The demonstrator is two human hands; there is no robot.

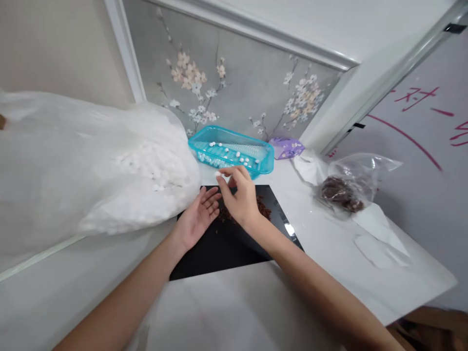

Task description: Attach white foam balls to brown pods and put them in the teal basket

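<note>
My right hand (239,195) pinches a small white ball (218,174) between thumb and fingertips, above a black board (208,253). Just to its left, my left hand (197,217) is open with the palm turned up and fingers apart; I see nothing lying on it. Dark reddish-brown shreds (263,209) lie on the board, partly hidden behind my right hand. Beyond the hands stands a blue plastic basket (268,163) with several white balls (238,154) scattered inside.
A large translucent white bag (54,161) full of small white pieces bulges at the left. On the right lie a clear bag with brown material (338,191) and white tissues (382,231). A purple packet (287,147) sits by the basket, before a framed flower picture (237,92).
</note>
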